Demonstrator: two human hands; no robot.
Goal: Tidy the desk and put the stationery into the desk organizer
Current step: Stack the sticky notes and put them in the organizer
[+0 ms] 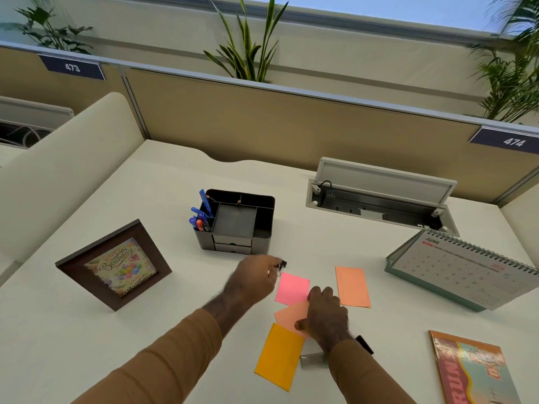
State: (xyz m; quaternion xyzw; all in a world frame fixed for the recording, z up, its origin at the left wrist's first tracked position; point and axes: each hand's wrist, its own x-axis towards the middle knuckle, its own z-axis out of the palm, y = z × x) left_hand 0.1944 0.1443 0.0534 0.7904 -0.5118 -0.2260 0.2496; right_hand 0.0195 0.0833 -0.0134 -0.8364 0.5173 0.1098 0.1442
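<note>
A black desk organizer (264, 217) stands mid-desk with several blue and orange pens (199, 218) in its left compartment. My left hand (256, 277) pinches a small black binder clip (282, 264) just in front of the organizer. My right hand (326, 312) rests on a peach sticky note (288, 314), fingers curled over its edge. Around it lie a pink note (291, 288), an orange note (351, 285) and a yellow note (278, 355). A small grey object (310, 358) shows partly under my right wrist.
A framed birthday picture (115, 263) stands at the left. A spiral desk calendar (463, 269) sits at the right, with an open cable tray (379, 199) behind it. A colourful booklet (472, 371) lies at the front right. Partition walls ring the desk.
</note>
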